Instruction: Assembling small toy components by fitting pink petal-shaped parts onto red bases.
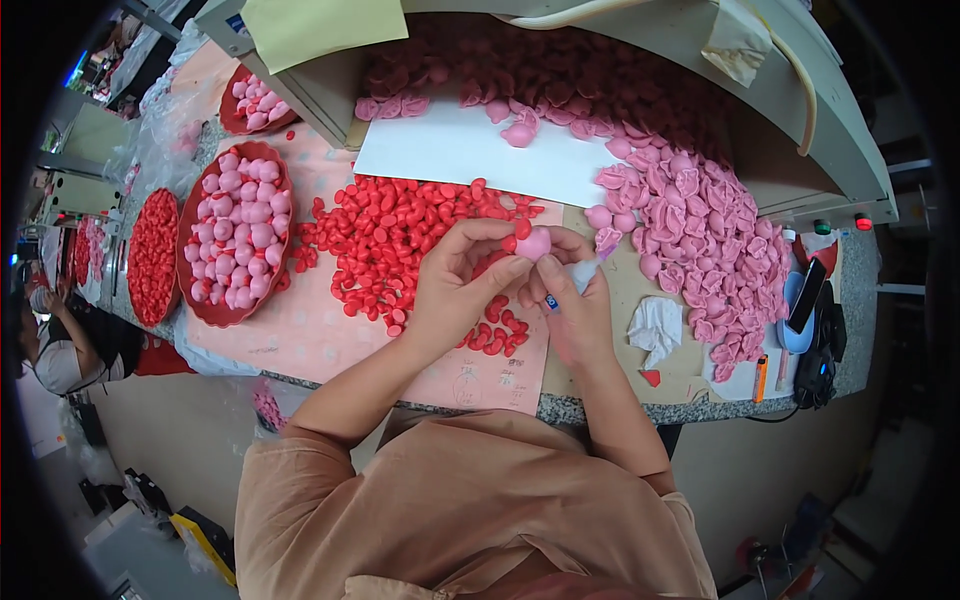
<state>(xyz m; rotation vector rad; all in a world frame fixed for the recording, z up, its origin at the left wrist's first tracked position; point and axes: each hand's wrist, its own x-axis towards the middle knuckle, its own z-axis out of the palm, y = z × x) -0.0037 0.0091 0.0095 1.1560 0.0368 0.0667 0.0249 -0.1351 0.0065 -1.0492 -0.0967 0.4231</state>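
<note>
In front of my chest, both hands meet around a small pink ball (534,243) with red bean-shaped pieces on its left side. My left hand (478,272) is closed, pinching the ball and red pieces with thumb and fingertips. My right hand (572,295) is closed as well, its fingertips against the ball. A small whitish squeeze bottle (583,273) with a purplish tip is tucked in that hand, partly hidden by the fingers; a dark blue band sits on one finger. Loose red bean-shaped pieces (385,230) lie heaped behind and left of my hands.
Pink petal-like pieces (690,225) pile up at the right and under the grey hood (840,120). Red bowls (200,312) of pink balls and a tray of red pieces (153,260) stand left. Crumpled tissue (656,328), an orange cutter (761,378) and a phone (806,296) lie right.
</note>
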